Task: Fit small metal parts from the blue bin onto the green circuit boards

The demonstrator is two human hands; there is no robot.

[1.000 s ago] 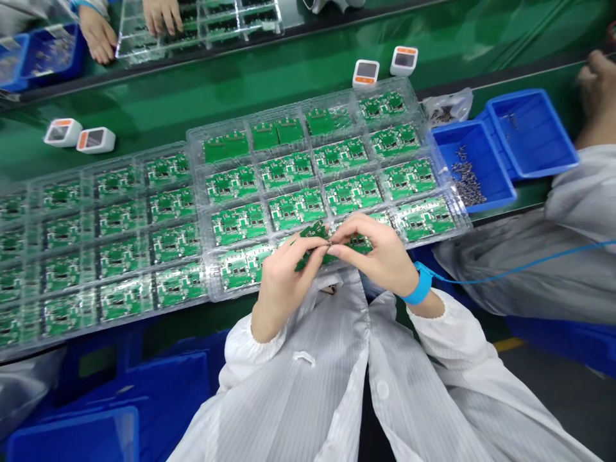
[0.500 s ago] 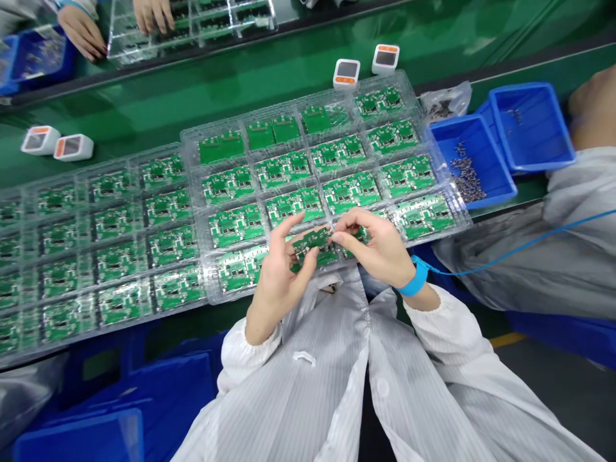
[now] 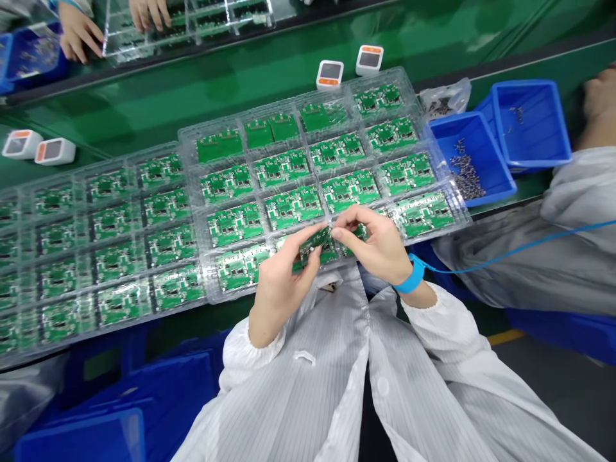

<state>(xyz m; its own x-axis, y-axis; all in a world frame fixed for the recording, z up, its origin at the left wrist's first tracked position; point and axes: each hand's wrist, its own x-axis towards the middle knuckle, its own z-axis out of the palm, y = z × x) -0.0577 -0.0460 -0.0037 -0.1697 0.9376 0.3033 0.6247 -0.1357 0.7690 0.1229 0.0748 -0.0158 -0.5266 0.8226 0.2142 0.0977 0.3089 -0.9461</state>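
Hiding part of a circuit board (image 3: 315, 245): left hand (image 3: 283, 279), right hand (image 3: 373, 247)

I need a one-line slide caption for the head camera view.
Bare left hand and right hand hold a small green circuit board above a clear plastic tray of boards.

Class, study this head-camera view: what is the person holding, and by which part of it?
A small green printed circuit board: the left hand grips its left end, while the right hand pinches its right end between fingertips.
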